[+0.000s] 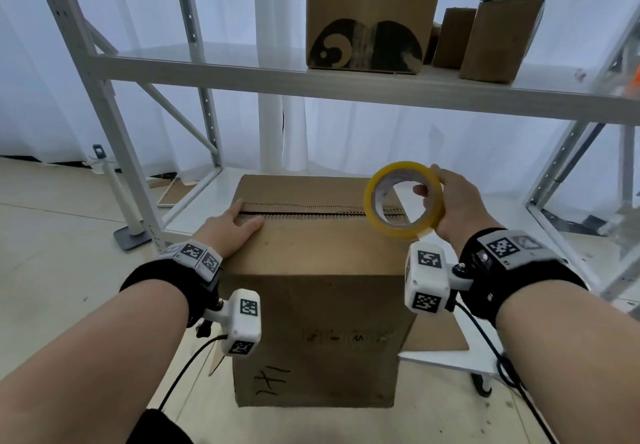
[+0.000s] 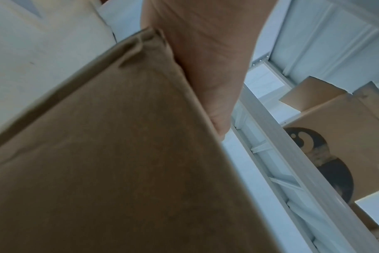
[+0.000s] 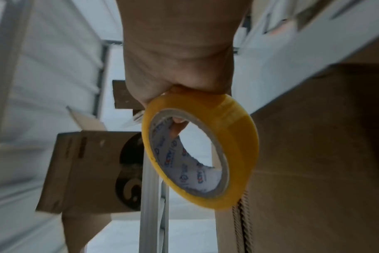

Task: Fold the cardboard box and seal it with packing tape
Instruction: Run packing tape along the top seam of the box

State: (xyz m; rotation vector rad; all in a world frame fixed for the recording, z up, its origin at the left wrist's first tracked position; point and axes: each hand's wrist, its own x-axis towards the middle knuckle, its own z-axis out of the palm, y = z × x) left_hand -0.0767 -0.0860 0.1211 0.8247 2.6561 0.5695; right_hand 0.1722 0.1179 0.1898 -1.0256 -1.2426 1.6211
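Note:
A tall brown cardboard box (image 1: 322, 322) stands on the floor before me, its top flaps folded down and meeting at a narrow seam (image 1: 311, 214). My left hand (image 1: 235, 225) lies flat on the near flap at the seam's left end, fingers straight; in the left wrist view the palm (image 2: 206, 59) presses on the box (image 2: 119, 154). My right hand (image 1: 450, 201) grips a yellow roll of packing tape (image 1: 401, 201) above the seam's right end, a finger through its core. The right wrist view shows the tape roll (image 3: 206, 149) beside the box (image 3: 314, 154).
A white metal shelf rack (image 1: 311, 79) rises behind the box, with several cardboard boxes (image 1: 370, 13) on its upper shelf. Flat cardboard (image 1: 440, 336) lies on the low shelf at right. A white stand (image 1: 121, 197) sits on the floor at left. Cables hang from both wrists.

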